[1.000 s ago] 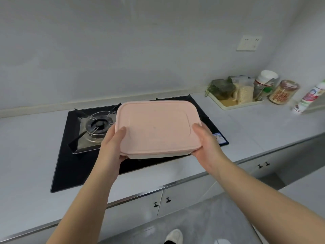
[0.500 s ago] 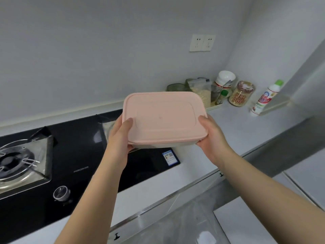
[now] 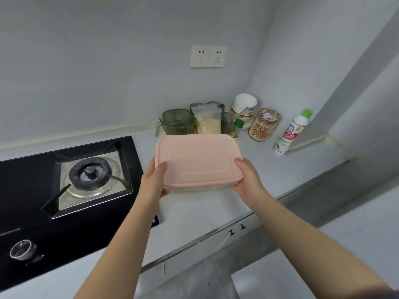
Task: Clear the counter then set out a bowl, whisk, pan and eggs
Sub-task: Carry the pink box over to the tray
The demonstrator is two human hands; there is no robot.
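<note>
Both hands grip the short ends of a pale pink rectangular plastic box [image 3: 197, 160] with a fitted lid. The left hand [image 3: 154, 180] lays its thumb over the lid's edge with its fingers curled beneath, and the right hand [image 3: 248, 182] mirrors it at the opposite end. Held this way the box sits level, which suits a container whose contents the lid hides, and the thumbs on top help hold the lid down. It hangs in the air above the pale grey stone counter [image 3: 194, 212] directly below the grip, touching nothing else. That points to carrying rather than resting, most likely the clearing part of the job, with bowl, whisk, pan and eggs not yet laid out. Left of the grip lies a black glass gas hob [image 3: 26, 190]. Just beyond the grip, against the wall, stores crowd together: a green-tinted clear tub [image 3: 178, 121], a clear pouch of oats [image 3: 208, 123], a stack of white bowls [image 3: 245, 104] and a printed glass jar [image 3: 264, 125]. Further right stands a white bottle with a green cap [image 3: 291, 132]. Pushed back there, they are probably meant to stay out of the way of work at the front edge.
</note>
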